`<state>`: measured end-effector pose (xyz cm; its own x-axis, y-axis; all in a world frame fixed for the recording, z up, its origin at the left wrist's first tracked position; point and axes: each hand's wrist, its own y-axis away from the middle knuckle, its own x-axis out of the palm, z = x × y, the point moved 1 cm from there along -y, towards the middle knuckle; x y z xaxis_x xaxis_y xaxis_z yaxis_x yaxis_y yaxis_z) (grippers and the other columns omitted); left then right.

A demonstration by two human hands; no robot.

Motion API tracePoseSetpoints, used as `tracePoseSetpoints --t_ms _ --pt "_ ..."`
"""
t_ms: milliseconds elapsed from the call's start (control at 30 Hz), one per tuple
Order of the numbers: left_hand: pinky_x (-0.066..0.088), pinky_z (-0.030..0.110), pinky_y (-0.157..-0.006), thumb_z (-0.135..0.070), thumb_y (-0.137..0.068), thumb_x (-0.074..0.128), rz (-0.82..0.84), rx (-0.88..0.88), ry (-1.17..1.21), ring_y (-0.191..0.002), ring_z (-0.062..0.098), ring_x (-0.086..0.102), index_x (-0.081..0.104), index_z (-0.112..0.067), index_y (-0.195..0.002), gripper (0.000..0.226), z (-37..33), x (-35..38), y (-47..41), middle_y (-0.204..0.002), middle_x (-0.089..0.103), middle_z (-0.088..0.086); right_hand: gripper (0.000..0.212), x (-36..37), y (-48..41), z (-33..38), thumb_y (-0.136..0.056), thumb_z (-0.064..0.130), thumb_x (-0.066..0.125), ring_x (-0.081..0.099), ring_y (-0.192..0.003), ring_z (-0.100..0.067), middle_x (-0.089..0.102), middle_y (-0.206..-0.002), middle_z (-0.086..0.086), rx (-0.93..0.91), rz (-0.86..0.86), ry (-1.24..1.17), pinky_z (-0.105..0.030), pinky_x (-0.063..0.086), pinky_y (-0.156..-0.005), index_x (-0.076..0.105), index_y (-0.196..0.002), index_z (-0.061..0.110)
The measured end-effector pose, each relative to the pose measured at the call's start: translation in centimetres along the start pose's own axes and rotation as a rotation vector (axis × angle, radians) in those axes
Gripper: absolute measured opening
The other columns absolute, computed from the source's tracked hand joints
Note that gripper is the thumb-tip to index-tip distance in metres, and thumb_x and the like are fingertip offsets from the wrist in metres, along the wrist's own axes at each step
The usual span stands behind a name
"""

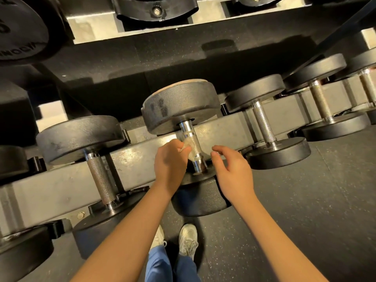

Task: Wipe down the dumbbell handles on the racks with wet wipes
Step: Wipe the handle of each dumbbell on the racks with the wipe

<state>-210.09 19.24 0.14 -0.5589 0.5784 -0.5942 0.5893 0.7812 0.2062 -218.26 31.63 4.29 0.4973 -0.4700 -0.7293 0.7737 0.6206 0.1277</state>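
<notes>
A hard sideways rub might roll the dumbbell (pixel 200 198) off the rack (pixel 132 159), since its near head overhangs the shoes (pixel 188 239). The small wipe (pixel 188 148) could also miss the handle's (pixel 194 146) far side. The left hand (pixel 169 159) pinches the wipe against the handle's left, wrist bent in. The right hand (pixel 232 171) hovers just beside, fingers loose, apart, holding nothing.

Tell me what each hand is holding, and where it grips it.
The left hand pinches a crumpled wet wipe by its near edge, against the dumbbell handle. The right hand holds nothing.
</notes>
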Motion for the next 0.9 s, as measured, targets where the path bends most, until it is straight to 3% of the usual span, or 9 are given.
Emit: tracePoseSetpoints --t_ms 67,267,333,533,633,733,900 --pt "0.022 0.018 -0.049 -0.027 -0.091 0.055 0.017 -0.030 0.016 -0.048 0.006 0.036 0.028 -0.027 -0.055 0.046 0.0 0.0 0.0 -0.050 0.032 -0.009 0.028 0.0 0.1 -0.2 -0.096 0.027 0.051 0.056 -0.108 -0.014 0.066 -0.115 0.002 0.000 -0.006 0.003 -0.033 0.045 -0.090 0.064 -0.117 0.015" --pt "0.026 0.018 -0.048 -0.018 -0.094 0.049 -0.146 -0.123 0.249 -0.046 0.006 0.032 0.033 -0.017 -0.054 0.043 -1.8 -0.2 -2.4 -0.049 0.034 -0.009 0.035 0.2 0.3 -0.1 -0.095 0.031 0.043 0.057 -0.100 -0.014 0.067 -0.108 0.000 0.003 -0.056 -0.007 -0.031 0.045 -0.086 0.066 -0.113 0.011" --pt "0.025 0.018 -0.048 -0.019 -0.091 0.050 -0.107 -0.117 0.225 -0.048 0.007 0.031 0.031 -0.016 -0.052 0.044 -1.4 0.1 -2.1 -0.049 0.033 -0.008 0.039 0.2 0.4 0.0 -0.093 0.034 0.041 0.057 -0.097 -0.014 0.068 -0.106 0.000 -0.001 -0.059 -0.011 -0.032 0.046 -0.084 0.067 -0.112 0.011" --pt "0.025 0.017 -0.048 -0.019 -0.089 0.056 0.066 -0.011 0.091 -0.043 0.008 0.033 0.032 -0.014 -0.047 0.048 -0.1 0.0 -0.3 -0.041 0.032 -0.008 0.024 -0.2 0.3 -0.1 -0.097 0.020 0.049 0.056 -0.090 -0.010 0.068 -0.101 0.000 0.045 -0.053 -0.056 -0.036 0.049 -0.081 0.068 -0.108 0.011" --pt "0.030 0.017 -0.050 -0.016 -0.091 0.058 -0.066 -0.001 0.124 -0.050 0.007 0.034 0.040 -0.014 -0.054 0.042 -0.9 -0.3 -1.5 -0.053 0.041 -0.005 0.024 -0.2 0.2 -0.1 -0.098 0.022 0.048 0.058 -0.094 -0.014 0.067 -0.100 0.003 0.063 -0.043 -0.058 -0.038 0.049 -0.082 0.068 -0.108 0.013" --pt "0.027 0.016 -0.050 -0.013 -0.091 0.061 -0.137 0.009 0.127 -0.052 0.005 0.033 0.034 -0.022 -0.055 0.045 -0.9 0.1 -1.9 -0.055 0.039 -0.007 0.024 -0.1 0.1 -0.2 -0.098 0.023 0.048 0.059 -0.094 -0.015 0.067 -0.099 0.003 0.057 -0.049 -0.062 -0.038 0.049 -0.081 0.068 -0.108 0.014" --pt "0.030 0.024 -0.051 -0.019 -0.087 0.061 0.070 -0.005 0.085 -0.042 0.006 0.032 0.034 -0.018 -0.046 0.049 0.1 0.5 0.4 -0.040 0.033 -0.009 0.024 -0.1 0.0 -0.3 -0.098 0.025 0.048 0.059 -0.091 -0.014 0.065 -0.095 0.007 0.047 -0.061 -0.071 -0.035 0.049 -0.078 0.068 -0.106 0.016"
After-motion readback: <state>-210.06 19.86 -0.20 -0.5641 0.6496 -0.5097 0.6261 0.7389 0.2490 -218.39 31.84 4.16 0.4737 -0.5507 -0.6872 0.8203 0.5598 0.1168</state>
